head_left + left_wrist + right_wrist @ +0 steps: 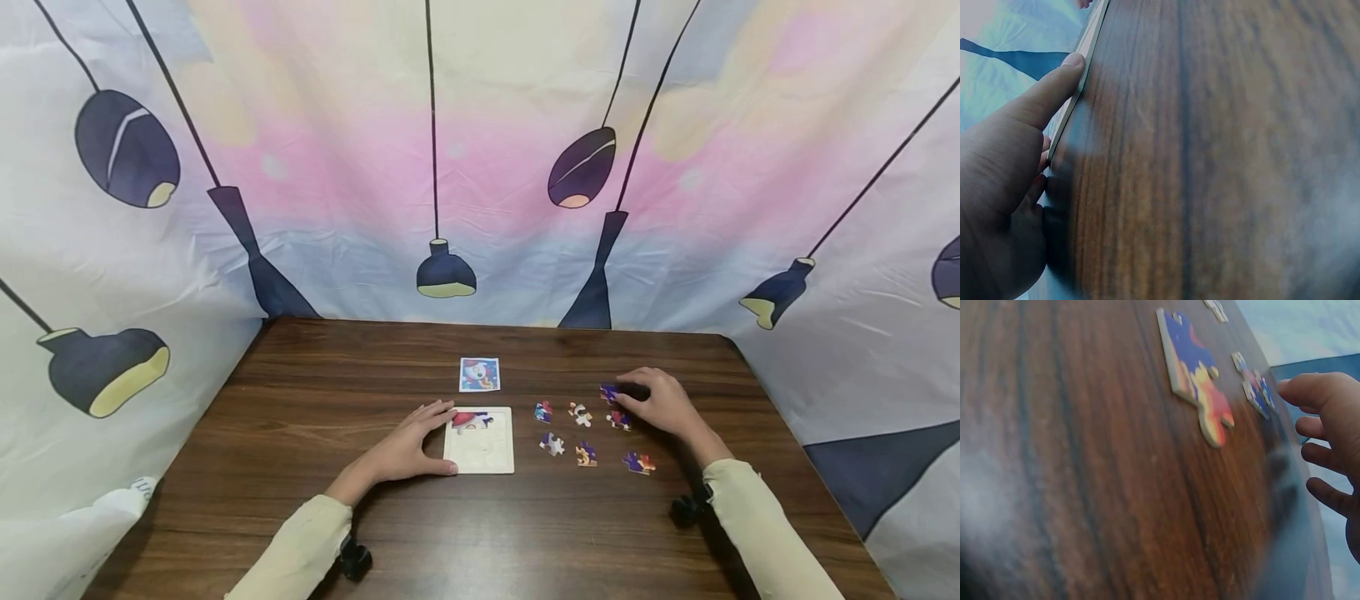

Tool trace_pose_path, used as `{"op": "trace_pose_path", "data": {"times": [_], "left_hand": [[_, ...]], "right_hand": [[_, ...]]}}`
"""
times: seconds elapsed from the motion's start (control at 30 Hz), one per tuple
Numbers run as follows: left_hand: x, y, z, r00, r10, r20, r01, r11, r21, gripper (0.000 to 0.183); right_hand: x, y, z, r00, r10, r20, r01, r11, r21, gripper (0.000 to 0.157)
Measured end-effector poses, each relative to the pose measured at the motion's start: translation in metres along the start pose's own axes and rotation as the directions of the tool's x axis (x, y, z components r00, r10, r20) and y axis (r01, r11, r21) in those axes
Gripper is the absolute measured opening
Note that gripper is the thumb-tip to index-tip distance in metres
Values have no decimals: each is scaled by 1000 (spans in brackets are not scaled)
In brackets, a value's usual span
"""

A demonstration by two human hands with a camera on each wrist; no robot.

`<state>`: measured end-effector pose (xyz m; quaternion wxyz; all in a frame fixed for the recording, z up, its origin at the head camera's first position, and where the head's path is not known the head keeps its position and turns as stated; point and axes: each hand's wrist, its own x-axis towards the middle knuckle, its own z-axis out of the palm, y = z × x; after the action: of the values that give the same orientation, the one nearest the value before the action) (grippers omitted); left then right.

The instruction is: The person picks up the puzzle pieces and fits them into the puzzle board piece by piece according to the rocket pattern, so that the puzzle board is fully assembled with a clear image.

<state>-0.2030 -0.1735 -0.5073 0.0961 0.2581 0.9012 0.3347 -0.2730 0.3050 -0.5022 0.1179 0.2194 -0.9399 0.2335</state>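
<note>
My left hand (408, 443) rests at the left side of a pale square puzzle board (487, 457), its thumb on the lower left corner and fingertips at the upper left. Along the board's top lies a fitted red, white and purple section (471, 421). On the right, the thumb and index finger of my right hand (660, 407) pinch a purple puzzle piece (608, 392) at its right end. Just below that sits a red and white piece (619, 420). The right wrist view shows a purple, yellow and red piece (1194, 369) lying flat near this hand.
Loose puzzle pieces lie between the board and my right hand, among them a blue and red one (543, 412), a white one (552, 444) and an orange one (586, 454). Behind the board is a square picture card (479, 374). A patterned cloth (495, 167) hangs behind the wooden table (480, 542).
</note>
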Motion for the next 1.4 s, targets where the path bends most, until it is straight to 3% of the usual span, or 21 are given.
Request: {"op": "trace_pose_path", "data": {"times": [0.7,1.1,1.4], "left_hand": [[1,-1,0,1000,13,0,-13,1000,8,96],[1,0,-1,1000,9,-2,-9,1000,11,96],[0,1,-2,1000,10,1,-10,1000,14,96]], "right_hand": [[1,7,7,997,40,67,-40,999,-1,38],[5,9,7,998,5,66,-6,1000,12,29],[7,10,7,997,-11,70,10,1000,6,31]]}}
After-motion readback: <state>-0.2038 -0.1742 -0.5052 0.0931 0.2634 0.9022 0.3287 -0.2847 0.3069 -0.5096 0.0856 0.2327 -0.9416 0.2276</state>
